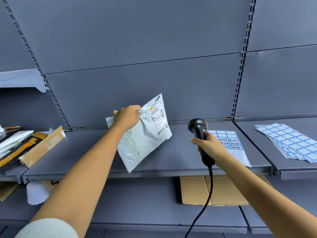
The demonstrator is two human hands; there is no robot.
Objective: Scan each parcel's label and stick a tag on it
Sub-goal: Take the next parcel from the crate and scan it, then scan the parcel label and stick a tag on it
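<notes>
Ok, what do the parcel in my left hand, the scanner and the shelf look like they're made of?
The parcel: thin pale plastic film, probably a poly mailer; it crumples where the left hand grips it. The scanner: likely moulded black plastic, smooth, dull gloss. The shelf: seemingly painted sheet metal, matt grey, with a thin folded front edge.

"退回件" on tag sheet (229,142) — parcel label (158,117) illegible.

Grey metal shelf (96,152). Tag sheet (229,145) lies flat on it. Right of tag sheet, on the adjoining section: fanned stack of tag sheets (289,143). Far left of tag sheet: cardboard parcel (42,146), against a pile of mailers (12,143).
</notes>
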